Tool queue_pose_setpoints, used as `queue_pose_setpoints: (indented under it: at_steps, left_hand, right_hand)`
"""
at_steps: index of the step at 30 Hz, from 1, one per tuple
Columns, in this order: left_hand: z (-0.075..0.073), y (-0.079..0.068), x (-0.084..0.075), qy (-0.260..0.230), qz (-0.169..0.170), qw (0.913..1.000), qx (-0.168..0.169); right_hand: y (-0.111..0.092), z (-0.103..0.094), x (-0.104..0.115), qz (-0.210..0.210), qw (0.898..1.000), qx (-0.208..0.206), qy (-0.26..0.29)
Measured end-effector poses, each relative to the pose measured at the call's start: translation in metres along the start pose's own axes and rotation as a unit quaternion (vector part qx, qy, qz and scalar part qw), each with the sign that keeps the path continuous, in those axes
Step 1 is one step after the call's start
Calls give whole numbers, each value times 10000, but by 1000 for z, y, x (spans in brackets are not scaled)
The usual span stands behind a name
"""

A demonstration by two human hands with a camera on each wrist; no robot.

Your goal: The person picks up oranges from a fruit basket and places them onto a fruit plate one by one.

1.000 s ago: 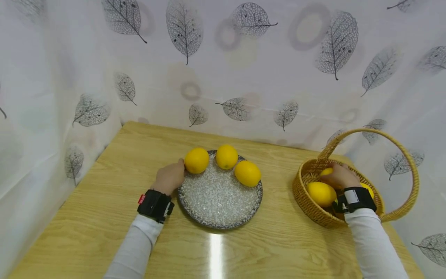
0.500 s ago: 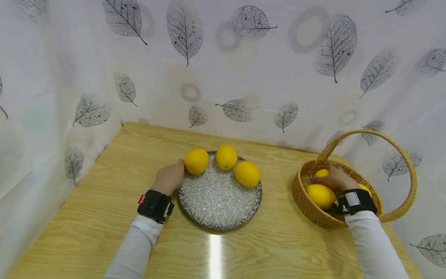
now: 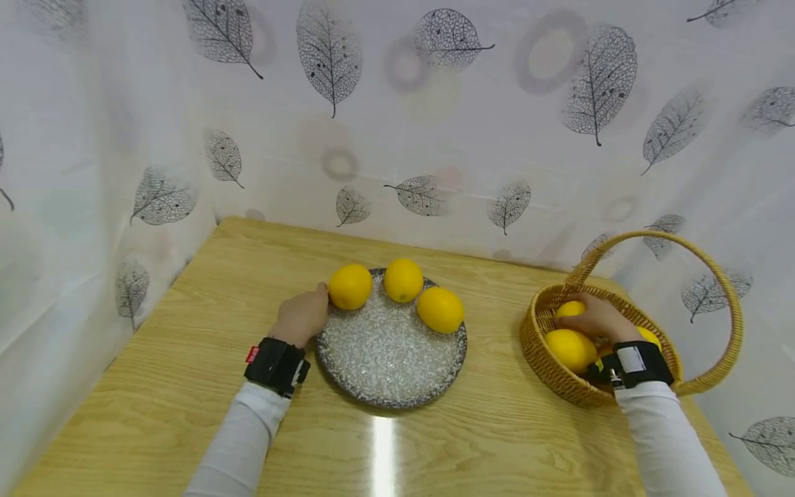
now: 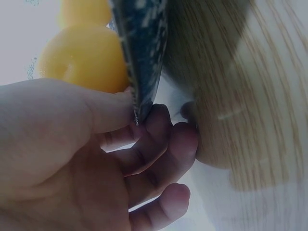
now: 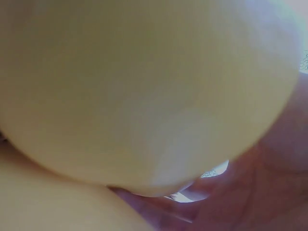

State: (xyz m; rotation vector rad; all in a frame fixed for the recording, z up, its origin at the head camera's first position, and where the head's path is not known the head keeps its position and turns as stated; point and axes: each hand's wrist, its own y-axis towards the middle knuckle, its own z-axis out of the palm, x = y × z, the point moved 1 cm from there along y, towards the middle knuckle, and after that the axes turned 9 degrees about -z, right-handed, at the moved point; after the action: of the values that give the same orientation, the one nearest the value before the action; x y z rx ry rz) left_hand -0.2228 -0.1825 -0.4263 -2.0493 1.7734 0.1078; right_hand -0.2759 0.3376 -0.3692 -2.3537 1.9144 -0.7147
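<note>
Three yellow lemons lie along the far side of a speckled grey plate (image 3: 388, 362): a left lemon (image 3: 350, 286), a middle lemon (image 3: 404, 280) and a right lemon (image 3: 440, 310). My left hand (image 3: 302, 317) pinches the plate's rim (image 4: 143, 48) between thumb and fingers, beside the left lemon. Inside a wicker basket (image 3: 542, 353), my right hand (image 3: 595, 319) has its fingers curled round a lemon (image 3: 569, 310), which it partly covers. A nearer lemon (image 3: 570, 350) sits by that wrist. In the right wrist view a large blurred lemon (image 5: 144, 96) hides most of the fingers.
The basket's tall arched handle (image 3: 735, 310) rises over the right forearm's side. Another lemon (image 3: 649, 337) shows in the basket behind the wrist. Leaf-printed curtains (image 3: 385, 138) hang behind and beside the wooden table (image 3: 248, 269).
My right hand has shifted slightly to the left inside the basket, with the lemon at its fingers. My left hand and the plate stay where they were.
</note>
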Motion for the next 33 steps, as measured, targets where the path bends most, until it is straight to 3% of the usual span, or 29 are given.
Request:
queue_pose_setpoints:
  at_steps: [7, 11, 14, 18, 33]
  left_hand:
    - [1, -4, -3, -33, -64, 10000, 29]
    - [1, -7, -4, -54, -55, 10000, -39]
    - [2, -9, -5, -83, -43, 9999, -59]
    - [2, -11, -5, -99, -58, 9999, -29]
    - [1, -10, -5, -100, -91, 9999, -36]
  right_hand:
    - [-7, -6, 7, 56, 9993, -125, 340]
    - [-9, -12, 11, -86, 9992, -293, 268]
    - [-9, -16, 12, -330, 9980, -501, -181]
    - [-8, -16, 12, -406, 9970, -572, -339]
    - [-13, -17, 19, -355, 9969, -629, -300]
